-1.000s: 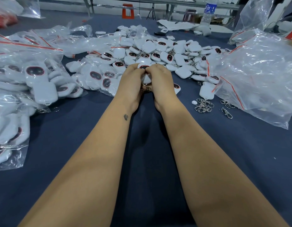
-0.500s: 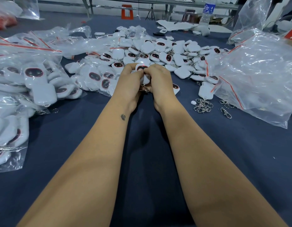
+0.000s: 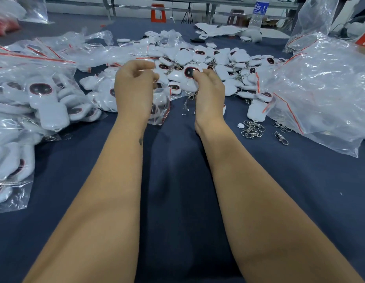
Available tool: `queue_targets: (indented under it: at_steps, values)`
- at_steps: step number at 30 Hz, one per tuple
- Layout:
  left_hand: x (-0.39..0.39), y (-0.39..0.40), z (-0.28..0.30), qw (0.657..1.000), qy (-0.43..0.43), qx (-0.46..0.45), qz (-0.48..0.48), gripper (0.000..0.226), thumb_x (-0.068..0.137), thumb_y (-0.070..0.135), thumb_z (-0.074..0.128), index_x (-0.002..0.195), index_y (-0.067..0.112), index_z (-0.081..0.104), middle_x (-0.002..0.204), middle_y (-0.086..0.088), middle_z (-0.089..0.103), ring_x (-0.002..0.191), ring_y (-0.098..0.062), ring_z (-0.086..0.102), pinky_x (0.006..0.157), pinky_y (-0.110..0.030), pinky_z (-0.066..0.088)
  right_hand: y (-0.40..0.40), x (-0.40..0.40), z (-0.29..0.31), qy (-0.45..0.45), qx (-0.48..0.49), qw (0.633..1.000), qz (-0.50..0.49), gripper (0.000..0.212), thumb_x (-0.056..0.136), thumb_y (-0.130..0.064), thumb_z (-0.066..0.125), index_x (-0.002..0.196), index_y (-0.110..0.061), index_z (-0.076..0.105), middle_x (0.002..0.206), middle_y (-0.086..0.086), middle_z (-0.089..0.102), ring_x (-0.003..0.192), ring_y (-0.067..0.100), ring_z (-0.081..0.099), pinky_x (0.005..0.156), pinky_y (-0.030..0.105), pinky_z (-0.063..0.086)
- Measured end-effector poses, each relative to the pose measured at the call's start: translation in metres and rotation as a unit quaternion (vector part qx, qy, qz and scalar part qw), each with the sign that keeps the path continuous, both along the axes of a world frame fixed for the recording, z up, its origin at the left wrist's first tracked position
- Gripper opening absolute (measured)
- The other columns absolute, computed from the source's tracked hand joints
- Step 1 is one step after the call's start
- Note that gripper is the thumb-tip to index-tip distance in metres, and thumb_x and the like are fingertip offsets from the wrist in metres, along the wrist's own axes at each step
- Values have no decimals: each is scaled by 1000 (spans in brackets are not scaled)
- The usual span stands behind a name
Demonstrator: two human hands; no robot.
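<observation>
Head view: clasps (image 3: 252, 129) near held keychain (image 3: 190, 72)

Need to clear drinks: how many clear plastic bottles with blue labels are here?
1: the clear plastic bottle with a blue label stands at the dark blue table's far right, beyond the white plush keychain pile. More could hide behind the clear bags.

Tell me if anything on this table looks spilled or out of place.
Nothing looks damaged. Loose metal clasps lie scattered on the blue cloth, one clasp apart from the rest, and a small white disc lies alone beside them. The unbagged white toys sprawl in a loose heap.
</observation>
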State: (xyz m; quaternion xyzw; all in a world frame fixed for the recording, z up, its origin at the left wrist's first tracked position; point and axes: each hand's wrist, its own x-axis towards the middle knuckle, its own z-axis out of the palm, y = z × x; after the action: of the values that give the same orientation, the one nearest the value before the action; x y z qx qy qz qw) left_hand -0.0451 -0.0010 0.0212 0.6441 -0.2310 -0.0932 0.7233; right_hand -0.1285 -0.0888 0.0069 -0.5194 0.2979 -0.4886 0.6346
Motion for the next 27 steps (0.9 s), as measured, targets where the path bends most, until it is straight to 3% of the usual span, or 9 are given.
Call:
queue_targets:
  at_steps: [3, 6, 9, 13, 16, 18, 22, 24, 27]
  values:
    - [3, 0, -8, 972, -148, 175, 48, 22, 84, 15, 51, 99, 26, 64, 87, 9, 64, 76, -14, 60, 64, -25, 46, -1, 0, 1, 2, 26, 1000, 3, 20, 92, -11, 59, 75, -15, 50, 63, -1, 44, 54, 13, 43, 51, 19, 37]
    - [1, -2, -16, 913, -259, 312, 49, 30, 83, 27, 56, 112, 24, 61, 107, -2, 65, 106, -28, 58, 81, -37, 49, 0, 1, 4, -65, 67, 994, 50, 16, 91, 1, 50, 81, -10, 47, 56, 0, 55, 49, 16, 60, 51, 23, 49]
    - [1, -4, -22, 874, -306, 372, 67, 39, 85, 28, 59, 123, 21, 58, 118, -7, 63, 116, -32, 53, 80, -38, 43, 4, 2, 5, -83, 68, 990, 95, 17, 91, 7, 44, 87, -9, 42, 69, 7, 59, 59, 21, 68, 55, 23, 54]
    - [2, -4, -20, 922, -229, 291, 111, 39, 82, 14, 52, 119, 23, 60, 102, 2, 68, 104, -23, 60, 73, -30, 40, 7, 6, 2, -58, 56, 989, 128, 21, 90, 10, 44, 96, -9, 44, 84, 14, 65, 74, 26, 69, 64, 26, 56]
    - [-2, -4, -14, 962, -170, 175, 127, 36, 79, 11, 48, 111, 23, 61, 77, 11, 61, 79, -8, 59, 64, -19, 40, 6, 9, -2, 0, 24, 992, 126, 22, 89, 6, 56, 99, -11, 47, 87, 9, 63, 84, 24, 64, 74, 29, 53]
    - [-2, -4, -12, 974, -152, 110, 126, 32, 80, 11, 50, 107, 23, 62, 77, 13, 59, 66, 3, 53, 58, -8, 37, 8, 9, -5, 46, -9, 992, 121, 22, 89, 1, 61, 100, -12, 47, 88, 8, 65, 84, 22, 62, 80, 37, 51]
    - [-6, -5, -7, 983, -146, 23, 112, 26, 78, 6, 55, 94, 26, 61, 79, 14, 59, 60, 5, 50, 61, -9, 39, 15, 10, -9, 85, -130, 981, 120, 12, 92, -2, 62, 97, -10, 55, 89, 16, 70, 83, 21, 62, 85, 42, 52]
    - [-7, -5, -5, 981, -155, -2, 112, 26, 78, 5, 55, 90, 27, 60, 77, 15, 59, 63, 2, 51, 64, -12, 42, 16, 11, -9, 148, -228, 957, 99, 8, 91, -4, 61, 97, -4, 66, 92, 11, 70, 88, 22, 62, 88, 42, 52]
    - [-9, -3, -7, 973, -207, 10, 99, 25, 78, 8, 57, 88, 31, 61, 80, 15, 61, 79, -3, 57, 72, -10, 43, 16, 19, -14, 292, -360, 883, 68, 18, 92, -14, 56, 99, -4, 70, 109, 9, 64, 107, 28, 53, 90, 35, 44]
